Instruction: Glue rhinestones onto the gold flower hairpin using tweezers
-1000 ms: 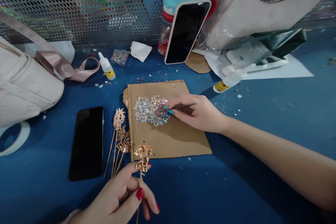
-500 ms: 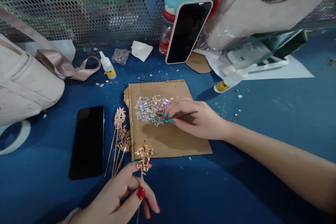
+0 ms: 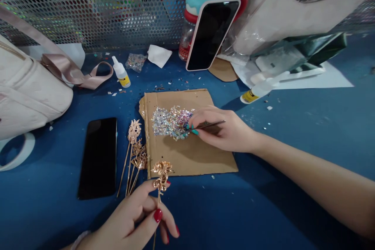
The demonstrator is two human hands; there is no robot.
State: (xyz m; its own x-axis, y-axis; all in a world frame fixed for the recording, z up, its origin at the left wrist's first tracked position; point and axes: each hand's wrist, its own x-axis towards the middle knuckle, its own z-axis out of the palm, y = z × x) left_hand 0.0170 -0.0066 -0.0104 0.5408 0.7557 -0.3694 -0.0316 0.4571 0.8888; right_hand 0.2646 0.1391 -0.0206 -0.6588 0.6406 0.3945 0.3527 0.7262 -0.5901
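My left hand (image 3: 140,216) pinches the thin stem of a gold flower hairpin (image 3: 162,168), its flower head upright near the cardboard's front left corner. In my right hand (image 3: 225,131) is a slim pair of tweezers (image 3: 211,124), held like a pen. The tips reach the right side of a pile of shiny iridescent flakes (image 3: 170,121), and the fingers partly cover that side. The flakes lie on a flat piece of cardboard (image 3: 193,160). Several more gold hairpins (image 3: 135,140) rest along the cardboard's left edge.
A black phone (image 3: 98,158) lies at left, beside a tape roll (image 3: 22,152) and a pale bag (image 3: 32,90). Glue bottles (image 3: 121,72) (image 3: 251,94) stand behind the cardboard. Another phone (image 3: 213,33) leans on a lidded cup (image 3: 191,11) at the back.
My right hand has shifted slightly right and up with the tweezers, still at the flakes. My left hand keeps its hold on the hairpin.
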